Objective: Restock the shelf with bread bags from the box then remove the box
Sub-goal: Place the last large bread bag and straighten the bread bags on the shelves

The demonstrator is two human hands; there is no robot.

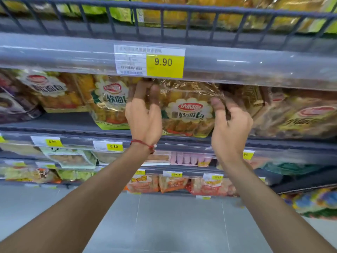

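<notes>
A clear bread bag (pixel 187 110) with a red logo and a white flower-shaped label stands upright on the grey shelf (pixel 69 123), under the 9.90 price tag. My left hand (pixel 144 114) lies against the bag's left edge with its fingers reaching up along it. My right hand (pixel 229 121) pinches the bag's upper right corner between thumb and curled fingers. Matching bread bags (pixel 111 103) stand to the left, and another bread bag (pixel 300 117) lies to the right. No box is in view.
A clear price rail (pixel 255 68) runs just above the bag, with a wire-fronted shelf of yellow bags (pixel 173 17) higher up. Lower shelves (pixel 182 183) carry other packaged goods. Grey floor tiles (pixel 173 225) lie below.
</notes>
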